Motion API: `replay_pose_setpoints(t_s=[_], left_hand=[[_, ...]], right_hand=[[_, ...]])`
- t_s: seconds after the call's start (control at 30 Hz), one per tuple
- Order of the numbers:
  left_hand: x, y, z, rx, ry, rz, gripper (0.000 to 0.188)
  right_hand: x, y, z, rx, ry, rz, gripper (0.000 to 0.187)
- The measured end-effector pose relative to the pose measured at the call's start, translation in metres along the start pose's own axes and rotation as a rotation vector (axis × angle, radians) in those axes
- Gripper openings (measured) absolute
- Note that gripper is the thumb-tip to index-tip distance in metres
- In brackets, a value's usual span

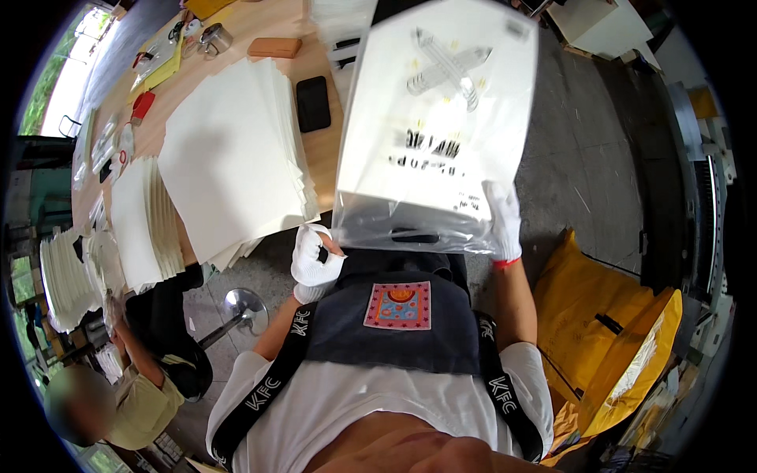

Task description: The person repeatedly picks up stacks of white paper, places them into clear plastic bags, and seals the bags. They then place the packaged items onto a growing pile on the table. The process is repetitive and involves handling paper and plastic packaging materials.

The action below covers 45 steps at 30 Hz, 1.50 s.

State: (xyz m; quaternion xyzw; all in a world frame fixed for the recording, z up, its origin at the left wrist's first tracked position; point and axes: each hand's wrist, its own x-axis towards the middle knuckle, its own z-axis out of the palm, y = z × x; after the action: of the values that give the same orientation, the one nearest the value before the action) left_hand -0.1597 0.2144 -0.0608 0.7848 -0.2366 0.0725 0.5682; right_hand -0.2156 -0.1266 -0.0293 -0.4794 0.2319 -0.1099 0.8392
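Observation:
A clear plastic bag (367, 225) holds a stack of white paper sheets (386, 87) with a pencil drawing and dark print on the top face. It is held up in front of me, over the table's right edge, its loose end and oval handle hole toward me. My right hand (505, 221), in a white knit glove with a red cuff, is closed on the bag's right edge near that end. At the near left corner, my left hand (315, 258) curls in a similar glove, thumb skin showing; its fingers seem closed on the bag's corner, though the contact is small.
White paper stacks (229, 150) cover much of the wooden table (236, 20), with a black phone (313, 103), brown case (274, 47), metal mug (214, 39) and red tape dispenser (142, 106). A co-worker (142, 394) sits at left, near a round-based stool (246, 311). A yellow sack (583, 323) stands right.

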Motion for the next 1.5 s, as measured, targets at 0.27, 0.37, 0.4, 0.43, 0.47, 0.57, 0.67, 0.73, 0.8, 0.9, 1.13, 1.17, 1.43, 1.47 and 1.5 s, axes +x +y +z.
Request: replay_pose_setpoints(t_s=[0.27, 0.37, 0.4, 0.43, 0.47, 0.57, 0.67, 0.73, 0.8, 0.9, 1.13, 1.17, 1.43, 1.47, 1.5], left_hand=[[0.113, 0.051, 0.106, -0.987, -0.363, -0.440, 0.078], [0.180, 0.062, 0.141, -0.688, -0.066, -0.450, 0.047], [0.195, 0.050, 0.154, -0.544, 0.064, -0.431, 0.035], [0.207, 0.027, 0.161, -0.602, 0.149, -0.370, 0.023], [0.219, 0.034, 0.154, -0.447, 0.091, -0.349, 0.021], [0.242, 0.031, 0.153, -0.259, 0.053, -0.206, 0.011], [0.256, 0.012, 0.153, -0.105, -0.014, -0.128, 0.013], [0.261, -0.001, 0.157, -0.149, 0.016, -0.171, 0.017], [0.260, -0.012, 0.159, -0.098, 0.039, -0.282, 0.020], [0.238, -0.046, 0.161, -0.111, 0.000, -0.555, 0.020], [0.215, -0.046, 0.159, -0.029, -0.059, -0.833, 0.019], [0.221, -0.053, 0.156, -0.035, -0.127, -0.798, 0.019], [0.190, -0.064, 0.165, 0.100, -0.513, -0.695, 0.017], [0.180, -0.069, 0.169, 0.180, -0.550, -0.685, 0.019], [0.174, -0.077, 0.172, 0.208, -0.546, -0.621, 0.019]], right_hand=[[0.118, -0.050, 0.099, -0.295, -0.096, -0.600, 0.036], [0.161, -0.043, 0.127, -0.377, -0.169, -0.624, 0.036], [0.177, -0.038, 0.133, -0.374, -0.179, -0.580, 0.036], [0.192, -0.037, 0.142, -0.369, -0.185, -0.536, 0.037], [0.208, -0.044, 0.153, -0.319, -0.231, -0.520, 0.038], [0.253, -0.065, 0.194, -0.172, -0.347, -0.497, 0.042], [0.333, -0.092, 0.231, -0.272, -0.403, -0.849, 0.045], [0.388, -0.122, 0.248, -0.276, -0.465, -0.865, 0.046], [0.447, -0.141, 0.263, -0.082, -0.516, -0.542, 0.046], [0.536, -0.134, 0.263, -0.096, -0.504, -0.477, 0.046], [0.681, 0.027, 0.146, -0.102, -0.304, -0.085, 0.052], [0.727, 0.052, 0.083, 0.197, -0.256, -0.060, 0.055], [0.678, 0.048, 0.076, -0.187, -0.223, 0.136, 0.085], [0.638, 0.035, 0.102, -0.410, -0.251, 0.110, 0.081], [0.607, 0.007, 0.119, -0.625, -0.253, 0.055, 0.078]])
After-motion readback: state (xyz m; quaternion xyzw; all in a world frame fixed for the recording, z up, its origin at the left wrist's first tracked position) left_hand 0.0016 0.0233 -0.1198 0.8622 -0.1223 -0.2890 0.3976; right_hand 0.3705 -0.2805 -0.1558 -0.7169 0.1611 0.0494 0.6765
